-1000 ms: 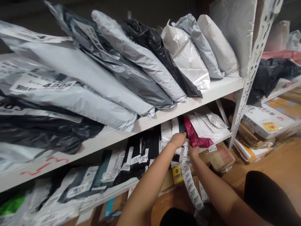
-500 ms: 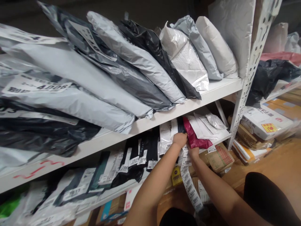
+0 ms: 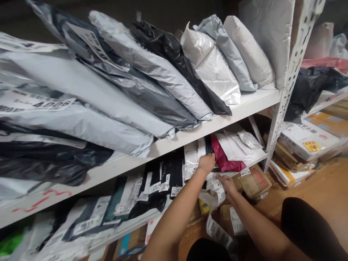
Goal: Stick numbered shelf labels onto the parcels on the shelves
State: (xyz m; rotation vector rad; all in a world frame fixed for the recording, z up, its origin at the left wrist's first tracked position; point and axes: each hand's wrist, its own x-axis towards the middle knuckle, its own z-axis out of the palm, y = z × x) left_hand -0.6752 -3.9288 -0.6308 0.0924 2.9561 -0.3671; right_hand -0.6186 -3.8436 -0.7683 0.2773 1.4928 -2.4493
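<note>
My left hand (image 3: 206, 162) is closed on the edge of a dark parcel standing between a white parcel (image 3: 191, 156) and a magenta mailer bag (image 3: 223, 156) on the lower shelf (image 3: 252, 160). Just below, my right hand (image 3: 226, 185) pinches a long strip of numbered white labels (image 3: 217, 224). The strip curls down from my fingers toward the floor. Both forearms reach up from the bottom of the view.
The upper shelf (image 3: 252, 100) carries several leaning grey, black and white mailer bags. More labelled bags (image 3: 154, 185) stand in a row on the lower shelf. Cardboard boxes (image 3: 254, 181) sit under it, and a perforated white post (image 3: 288, 79) divides it from stacked boxes (image 3: 307, 139) at right.
My right hand has dropped lower and drawn away from the magenta bag, and the label strip now folds and curls instead of hanging straight. The left hand stays on the parcels.
</note>
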